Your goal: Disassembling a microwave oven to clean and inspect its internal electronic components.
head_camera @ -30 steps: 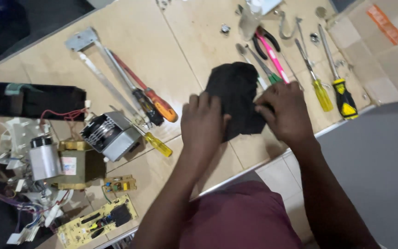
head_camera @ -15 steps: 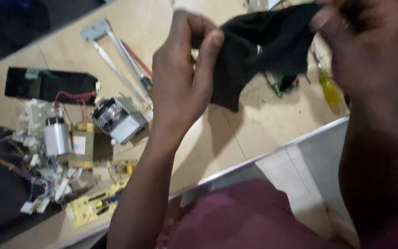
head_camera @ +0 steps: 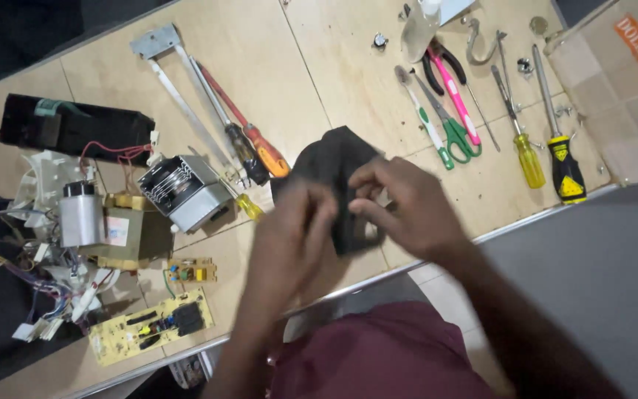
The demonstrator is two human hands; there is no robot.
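Note:
Both of my hands hold a black cloth [head_camera: 334, 159] low over the wooden board [head_camera: 334, 66], near its front edge. My left hand [head_camera: 289, 236] grips the cloth's left side, fingers curled and blurred. My right hand [head_camera: 400, 207] pinches its right side. The cloth is bunched between the hands, and its lower part is hidden behind my fingers. An orange-handled screwdriver [head_camera: 260, 148] lies just left of the cloth.
A grey metal magnetron [head_camera: 182, 193], a transformer with a capacitor [head_camera: 101, 225], loose wires and two yellow circuit boards [head_camera: 149, 332] lie at left. Scissors [head_camera: 448, 129], pink pliers [head_camera: 448, 77] and yellow screwdrivers [head_camera: 548, 140] lie at right. A cardboard box [head_camera: 622, 81] stands far right.
The cloth was lifted off the board close to the camera, then brought back down. Both hands now hold it lower and further left than a second ago.

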